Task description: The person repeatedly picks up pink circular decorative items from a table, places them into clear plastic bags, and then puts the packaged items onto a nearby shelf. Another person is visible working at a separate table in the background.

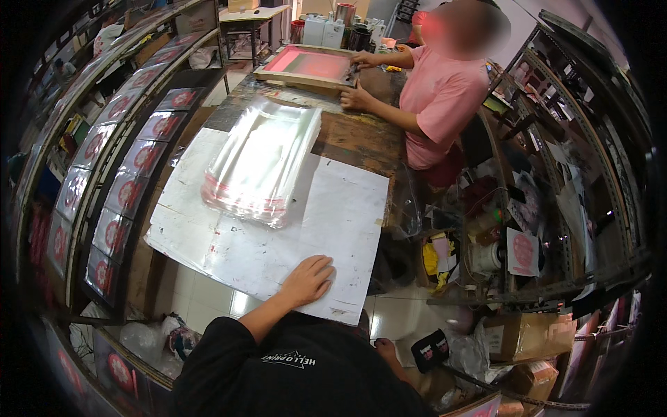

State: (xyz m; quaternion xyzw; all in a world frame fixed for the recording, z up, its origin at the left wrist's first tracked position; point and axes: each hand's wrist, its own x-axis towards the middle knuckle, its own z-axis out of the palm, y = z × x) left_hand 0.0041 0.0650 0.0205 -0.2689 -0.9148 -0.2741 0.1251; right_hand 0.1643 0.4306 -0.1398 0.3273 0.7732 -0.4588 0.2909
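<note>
Glossy plastic bags point(260, 163); matt paper sheet point(340, 208).

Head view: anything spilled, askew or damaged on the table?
No spill that I can see. The white sheet under the left hand has dark marks that stand out on its pale surface. The wooden tabletop is blotchy, and the stack of clear plastic has uneven edges. Looks like wear and untidiness.
</note>
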